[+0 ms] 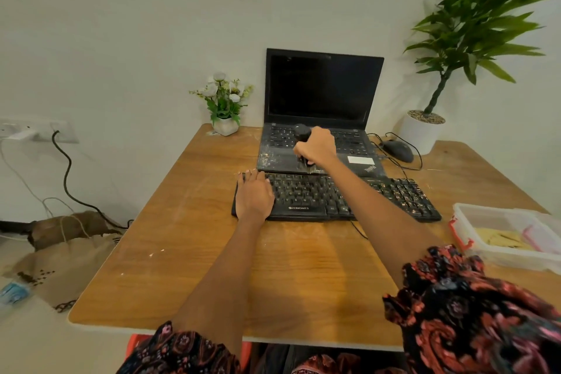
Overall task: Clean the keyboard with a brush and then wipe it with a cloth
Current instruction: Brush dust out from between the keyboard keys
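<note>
Now the right hand [315, 146] is gripping the brush [303, 133], bristles meeting the laptop [321, 118] palmrest just behind the keyboard [394, 194]; the left hand [254, 196] is lying flat, fingers straight, on the keyboard's left end.

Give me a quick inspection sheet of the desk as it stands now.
Surface: wooden table, dusty streaks and pale specks.
Job's things: black keyboard flat before the open laptop; brush bristles down on the debris-strewn palm rest; no cloth identified.
Clutter: clear plastic box at right; mouse; small flower pot.
Grips: left hand lies flat on the keyboard's left end; right hand grips the brush.
Cables: mouse cable looped behind keyboard; black wall cable.
Surroundings: potted plant; paper bag on the floor.
</note>
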